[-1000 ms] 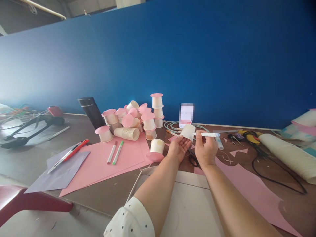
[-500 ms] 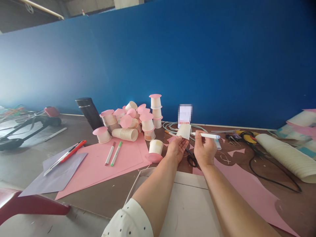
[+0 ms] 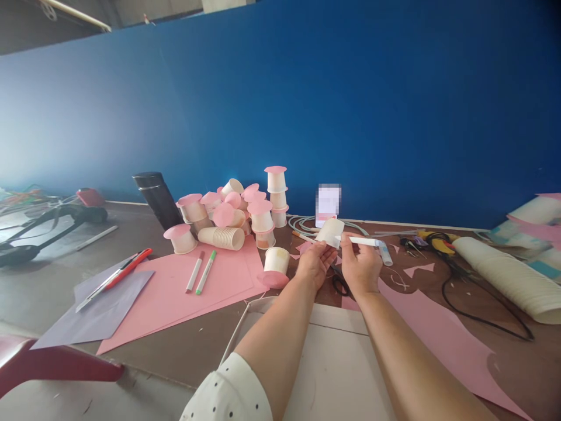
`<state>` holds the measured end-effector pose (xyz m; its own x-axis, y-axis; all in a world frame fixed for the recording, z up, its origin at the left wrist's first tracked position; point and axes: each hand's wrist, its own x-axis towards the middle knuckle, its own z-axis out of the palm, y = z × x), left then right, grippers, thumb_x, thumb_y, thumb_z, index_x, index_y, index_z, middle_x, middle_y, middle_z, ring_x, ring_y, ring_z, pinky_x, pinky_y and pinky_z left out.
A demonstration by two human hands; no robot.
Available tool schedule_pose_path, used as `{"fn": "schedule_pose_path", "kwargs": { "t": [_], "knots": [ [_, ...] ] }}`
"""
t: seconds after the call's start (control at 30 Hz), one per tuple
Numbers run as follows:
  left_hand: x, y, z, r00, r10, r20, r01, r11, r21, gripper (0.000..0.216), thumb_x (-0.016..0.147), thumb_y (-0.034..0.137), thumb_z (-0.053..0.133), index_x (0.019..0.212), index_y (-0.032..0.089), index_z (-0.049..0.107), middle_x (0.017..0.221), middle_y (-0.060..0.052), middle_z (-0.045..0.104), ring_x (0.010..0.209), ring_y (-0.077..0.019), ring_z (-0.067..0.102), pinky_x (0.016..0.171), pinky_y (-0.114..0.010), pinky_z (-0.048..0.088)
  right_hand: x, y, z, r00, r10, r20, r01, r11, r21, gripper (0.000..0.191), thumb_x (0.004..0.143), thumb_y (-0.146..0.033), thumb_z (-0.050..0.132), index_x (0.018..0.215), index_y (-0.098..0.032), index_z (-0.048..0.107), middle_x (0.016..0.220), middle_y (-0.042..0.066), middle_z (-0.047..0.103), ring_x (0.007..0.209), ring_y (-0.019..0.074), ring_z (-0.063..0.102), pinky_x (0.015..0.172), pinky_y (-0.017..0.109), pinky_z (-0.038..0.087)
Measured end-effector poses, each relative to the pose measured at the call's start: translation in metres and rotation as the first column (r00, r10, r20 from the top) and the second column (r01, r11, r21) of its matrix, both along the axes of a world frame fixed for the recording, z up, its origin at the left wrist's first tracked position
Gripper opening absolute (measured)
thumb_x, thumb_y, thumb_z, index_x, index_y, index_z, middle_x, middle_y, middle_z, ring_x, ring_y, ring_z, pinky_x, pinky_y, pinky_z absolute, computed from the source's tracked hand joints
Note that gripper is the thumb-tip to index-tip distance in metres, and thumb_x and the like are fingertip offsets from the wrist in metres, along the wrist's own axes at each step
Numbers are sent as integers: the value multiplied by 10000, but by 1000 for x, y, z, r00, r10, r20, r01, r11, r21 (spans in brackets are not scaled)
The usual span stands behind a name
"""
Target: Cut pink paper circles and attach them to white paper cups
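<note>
While the left hand (image 3: 316,263) cradles a small paper cup (image 3: 331,231) on its fingertips above the counter (image 3: 197,345), the right hand (image 3: 359,266) pinches a white marker (image 3: 363,241), tip end right at the cup's side wall, touching or just short of it, cannot tell which. Cup sits tilted, mouth toward the right, in the air over pink scraps and the scissors (image 3: 339,285)

Head view, risks: the cup wall is thin and only lightly supported, so pressing with the marker could dent it or roll it off the fingers; a slip likely smears the line. A dropped cup could land among the nearby capped cup (image 3: 276,264) and the heap of pink-topped cups (image 3: 245,213), maybe toppling the stacked ones. The black cable (image 3: 482,304) by the right forearm could snag if the arm swings wide. Loose markers (image 3: 200,272) on the pink paper sheet (image 3: 184,292) may roll if the sheet gets nudged

Against half a second earlier: the right hand has moved left, closing the gap, so the marker tip now meets the cup where before it was held clear. The cup has turned, showing more of its rounded side. Everything else on the counter is unchanged
</note>
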<state>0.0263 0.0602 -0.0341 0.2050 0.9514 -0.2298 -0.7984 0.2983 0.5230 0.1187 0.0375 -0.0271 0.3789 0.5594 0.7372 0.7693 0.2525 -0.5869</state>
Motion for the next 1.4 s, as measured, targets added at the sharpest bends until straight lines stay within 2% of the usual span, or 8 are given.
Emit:
{"fn": "schedule_pose_path", "kwargs": {
  "t": [0.23,0.57,0.7,0.83,1.0,1.27,1.4],
  "knots": [
    [1,1,-3,1000,-18,-24,19,999,35,82,807,100,548,832,100,626,779,-83,673,713,-131,644,774,-269,510,-1,-1,2,1000,13,-4,-13,1000,-6,285,865,-383,528,908,-174,717,785,87,723,753,226,659,759,325,479],
    [3,1,-7,994,-38,-102,49,993,105,74,785,128,597,829,91,644,744,-77,653,681,-129,628,822,-301,494,-2,-1,1,999,38,19,-38,999,0,274,860,-380,535,916,-182,714,862,84,736,767,228,665,743,329,479],
    [2,1,-6,995,-25,-98,33,996,88,55,763,133,629,805,97,635,749,-78,653,705,-136,635,830,-299,491,-1,0,1,1000,17,23,-17,1000,4,277,853,-382,541,909,-174,716,821,82,734,735,220,664,739,319,480],
    [1,2,-4,999,6,-40,-5,1000,24,49,787,104,573,800,102,621,747,-80,659,691,-134,640,794,-294,511,1,1,1,1000,-1,22,1,1000,-5,286,856,-379,533,885,-167,722,771,84,726,695,210,658,723,310,481],
    [0,3,-3,1000,-8,-26,7,1000,-19,60,797,108,546,796,102,606,735,-89,657,679,-142,645,745,-280,526,2,2,0,999,-21,32,21,1000,-13,298,857,-384,527,884,-162,724,754,88,722,688,212,653,718,312,479],
    [2,0,-3,994,-23,-103,27,999,31,56,774,122,584,812,102,619,757,-92,662,686,-160,648,806,-323,516,0,1,0,999,11,45,-10,1000,-13,282,851,-387,532,887,-173,712,834,89,733,737,214,664,738,308,477],
    [2,0,-4,996,-12,-93,15,1000,25,58,778,122,578,810,98,619,750,-94,663,687,-159,650,808,-318,516,0,1,0,999,7,42,-6,1000,-24,295,851,-394,529,898,-169,714,810,91,731,720,221,663,725,317,481]
  ]
}}
